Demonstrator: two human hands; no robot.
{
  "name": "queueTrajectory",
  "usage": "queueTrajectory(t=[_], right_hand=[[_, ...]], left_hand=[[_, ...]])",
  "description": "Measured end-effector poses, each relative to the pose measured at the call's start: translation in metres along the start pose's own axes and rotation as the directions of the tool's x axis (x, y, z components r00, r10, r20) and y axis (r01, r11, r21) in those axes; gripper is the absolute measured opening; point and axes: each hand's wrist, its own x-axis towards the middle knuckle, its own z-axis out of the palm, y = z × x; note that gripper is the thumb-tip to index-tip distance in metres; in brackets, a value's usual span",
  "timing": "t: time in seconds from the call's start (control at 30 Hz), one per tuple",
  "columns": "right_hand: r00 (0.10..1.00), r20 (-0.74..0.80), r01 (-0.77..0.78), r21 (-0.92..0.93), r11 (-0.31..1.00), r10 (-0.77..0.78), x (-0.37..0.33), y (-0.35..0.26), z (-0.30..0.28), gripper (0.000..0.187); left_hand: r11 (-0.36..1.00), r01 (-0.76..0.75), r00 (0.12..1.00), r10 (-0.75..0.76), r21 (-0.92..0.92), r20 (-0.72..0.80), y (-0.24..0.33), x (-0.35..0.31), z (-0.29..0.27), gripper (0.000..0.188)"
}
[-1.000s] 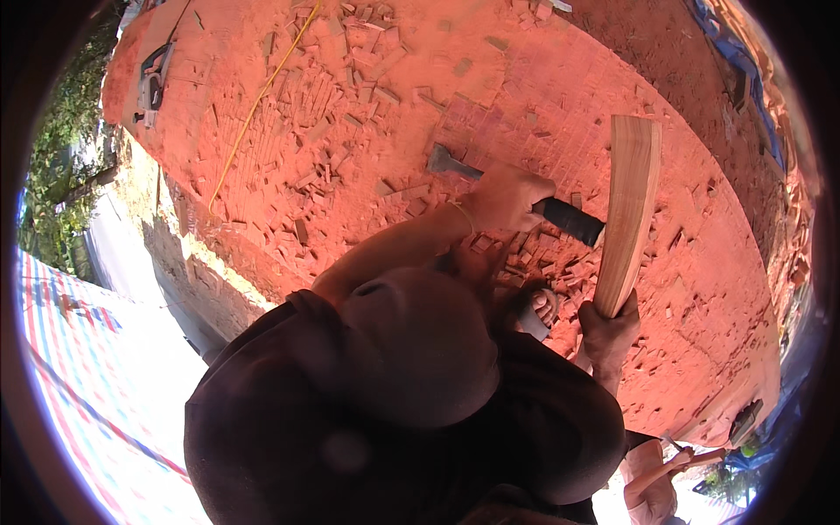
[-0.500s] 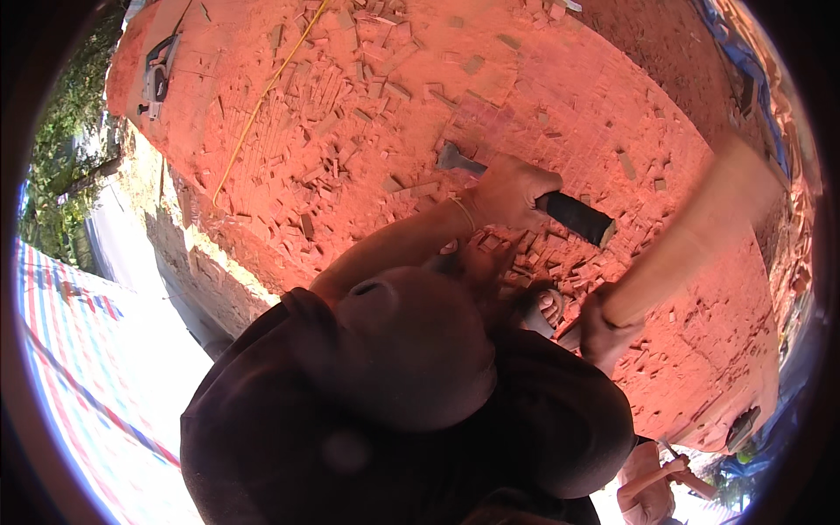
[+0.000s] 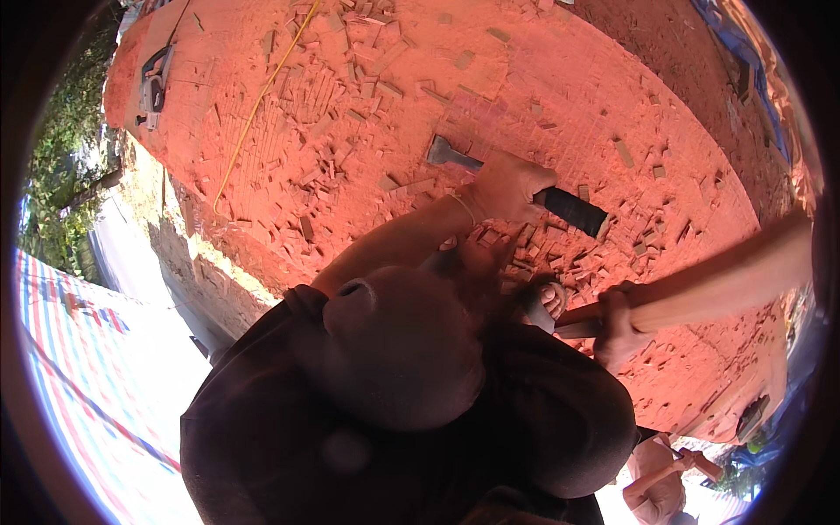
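My left hand (image 3: 512, 188) is wrapped around a chisel (image 3: 572, 212) whose handle end is bound in black. Its flared metal blade (image 3: 448, 154) points up-left, low over the red wooden surface (image 3: 569, 105). In my right hand (image 3: 619, 329) I grip a thick wooden mallet (image 3: 726, 284) by its narrow handle; its wide end extends toward the right edge, apart from the chisel. Small wood chips (image 3: 542, 249) lie around the chisel. My bare foot (image 3: 551, 299) shows between the two hands, and dark clothing covers the lower middle.
A corded grey power tool (image 3: 153, 87) lies at the upper left. Near it a yellow line (image 3: 262, 96) crosses scattered wood chips (image 3: 332, 166). Striped sheeting (image 3: 79, 341) hangs at the left. Another person (image 3: 656, 481) works at the lower right, holding a wooden tool.
The mallet has swung down and to the right, its wide end now lower. My left hand and the chisel have shifted only slightly left.
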Motion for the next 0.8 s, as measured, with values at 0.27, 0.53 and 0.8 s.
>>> queueTrajectory(t=[0.27, 0.53, 0.8], right_hand=[[0.978, 0.205, 0.062, -0.142, 0.988, -0.032, 0.003, 0.088, -0.070, 0.023], [0.935, -0.107, 0.346, 0.051, 0.937, -0.339, 0.045, 0.005, -0.137, 0.024], [0.981, -0.028, 0.188, 0.387, 0.903, -0.192, 0.013, -0.008, -0.011, 0.027]], left_hand=[[0.999, -0.036, 0.990, 0.036, -0.002, 0.133, -0.004, -0.014, -0.015, 0.030], [0.998, -0.058, 0.998, 0.059, 0.026, -0.022, -0.001, 0.004, -0.012, 0.024], [0.999, 0.015, 0.996, -0.019, -0.043, -0.086, 0.001, 0.008, -0.026, 0.025]])
